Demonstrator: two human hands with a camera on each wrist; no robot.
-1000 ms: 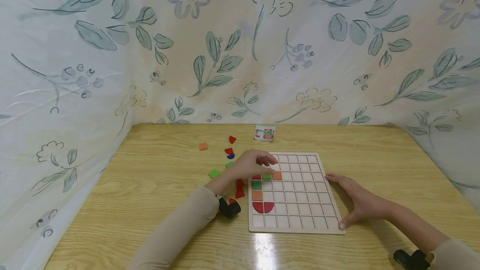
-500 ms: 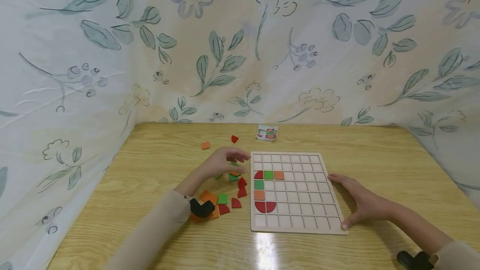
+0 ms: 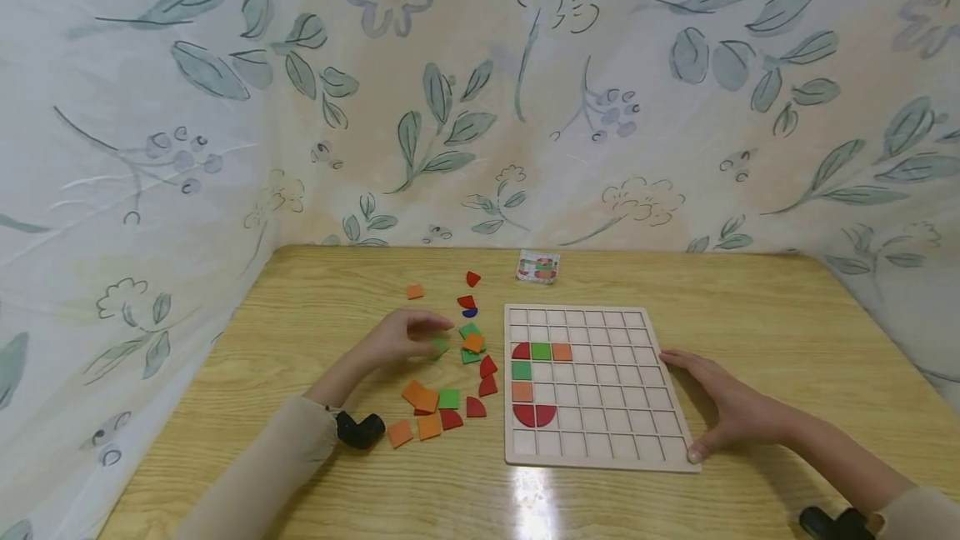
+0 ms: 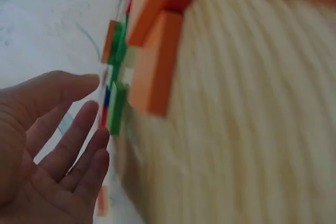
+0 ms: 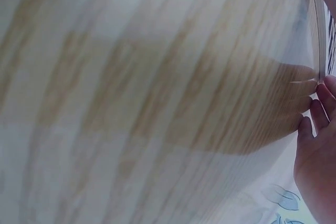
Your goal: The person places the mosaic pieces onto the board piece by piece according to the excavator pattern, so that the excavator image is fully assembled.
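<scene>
A pale wooden grid board (image 3: 603,394) lies flat on the table. Red, green and orange pieces sit in its left cells, among them an orange square (image 3: 562,352) and a red half-round pair (image 3: 535,416). My left hand (image 3: 396,337) hovers left of the board, fingers relaxed and apart, beside a green square tile (image 3: 440,348) that it partly hides. In the left wrist view nothing shows between thumb and fingers. My right hand (image 3: 733,408) rests at the board's right edge, thumb near the lower corner and fingertips higher up.
Loose orange (image 3: 428,426), green (image 3: 448,399) and red pieces (image 3: 476,407) are scattered left of the board. Near the back lie a lone orange square (image 3: 415,292), a blue piece (image 3: 470,312) and a small pattern card (image 3: 538,267). A floral cloth (image 3: 450,107) hangs behind.
My left hand has moved left, from above the board to the loose tiles, uncovering the upper left cells and several pieces. The right hand has stayed at the board's edge.
</scene>
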